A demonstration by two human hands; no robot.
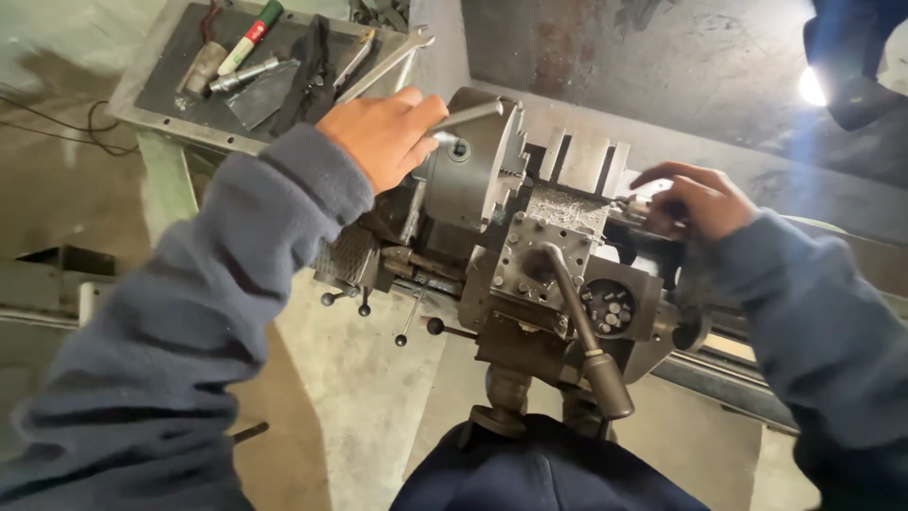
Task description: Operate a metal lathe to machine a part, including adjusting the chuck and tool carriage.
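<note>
My left hand (383, 137) grips the bar of a chuck key (470, 114) set into the side of a round grey lathe chuck (478, 166). My right hand (697, 201) is curled around a small dark part by the tailstock (653, 210), to the right of the chuck jaws; what it holds is partly hidden. Between the hands sits the square tool post (544, 260) covered in metal chips, with a long black-tipped lever (586, 341) pointing toward me. Both arms wear dark blue sleeves.
A metal tray (161, 66) at the upper left holds wrenches, a green-capped marker (251, 36), a rag and scraps. Small ball-ended levers (416, 317) hang under the headstock. The lathe bed rail (728, 378) runs to the right. A bright lamp (811, 87) shines at the upper right.
</note>
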